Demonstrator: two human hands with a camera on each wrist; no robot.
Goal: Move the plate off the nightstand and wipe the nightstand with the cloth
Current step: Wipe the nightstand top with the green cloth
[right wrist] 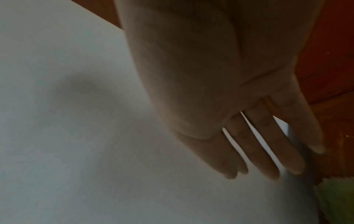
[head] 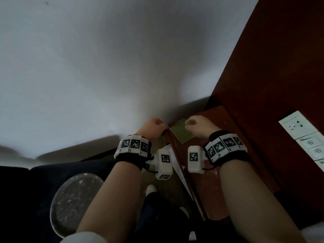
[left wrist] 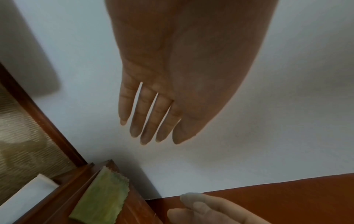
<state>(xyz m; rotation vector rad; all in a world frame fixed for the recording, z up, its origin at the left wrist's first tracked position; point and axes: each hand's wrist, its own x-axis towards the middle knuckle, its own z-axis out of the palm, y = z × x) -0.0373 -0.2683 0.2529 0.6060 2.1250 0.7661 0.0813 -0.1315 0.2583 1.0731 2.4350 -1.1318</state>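
Observation:
A folded green cloth (head: 180,133) with a zigzag edge lies at the far corner of the reddish wooden nightstand (head: 206,181), close to the white wall. My left hand (head: 162,127) hovers at the cloth's left corner. Its fingers (left wrist: 145,128) are straight and together, holding nothing, and the cloth (left wrist: 103,197) lies below them. My right hand (head: 190,126) hovers just right of the cloth, fingers (right wrist: 268,159) straight and empty, with the cloth (right wrist: 337,195) beside them. A clear glass plate (head: 75,204) sits on a dark seat at the lower left, off the nightstand.
A dark wooden panel rises right of the nightstand and carries a white socket and switches (head: 298,127). A white wall (head: 105,67) backs the corner. A white sheet (head: 175,163) shows below the nightstand's left edge. My white shoe (head: 151,189) stands on the floor.

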